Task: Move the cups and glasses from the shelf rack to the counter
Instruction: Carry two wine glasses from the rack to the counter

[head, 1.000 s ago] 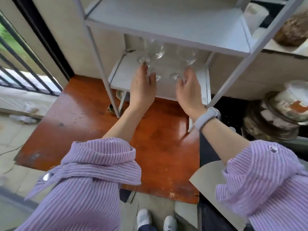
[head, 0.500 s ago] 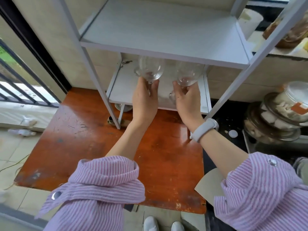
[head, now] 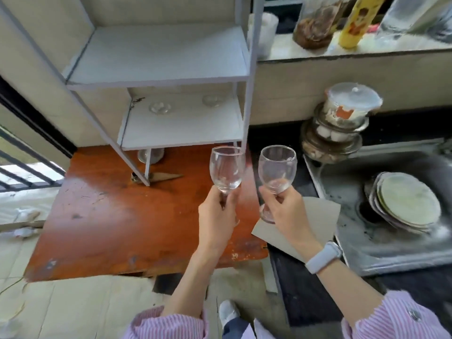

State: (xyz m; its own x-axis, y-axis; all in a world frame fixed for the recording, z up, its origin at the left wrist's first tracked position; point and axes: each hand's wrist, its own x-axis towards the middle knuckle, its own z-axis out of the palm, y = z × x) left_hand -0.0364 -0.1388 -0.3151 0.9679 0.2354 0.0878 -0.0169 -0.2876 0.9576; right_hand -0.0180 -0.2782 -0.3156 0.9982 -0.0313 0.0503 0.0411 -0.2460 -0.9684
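Observation:
I hold two clear wine glasses upright in front of the white shelf rack (head: 156, 80). My left hand (head: 216, 221) grips the stem of the left wine glass (head: 227, 168). The right wine glass (head: 277, 168) is held by its stem in my right hand (head: 285, 214). Both glasses hang in the air, over the right edge of the orange table and the dark counter (head: 303, 294). Two more clear glasses (head: 160, 108) (head: 212, 99) stand at the back of the rack's lower shelf. Another cup (head: 150, 155) sits under the rack.
The rack stands on an orange wooden table (head: 117, 216). A metal sink (head: 386, 243) with stacked plates (head: 408, 201) lies to the right. Stacked lidded jars (head: 340, 123) stand behind it. A cardboard piece (head: 315, 216) lies on the counter. Bottles line the upper ledge (head: 352, 20).
Both hands closed on the glass stems, lifted the two glasses off the lower shelf and drew them out to the right, toward me. The view swung right toward the sink.

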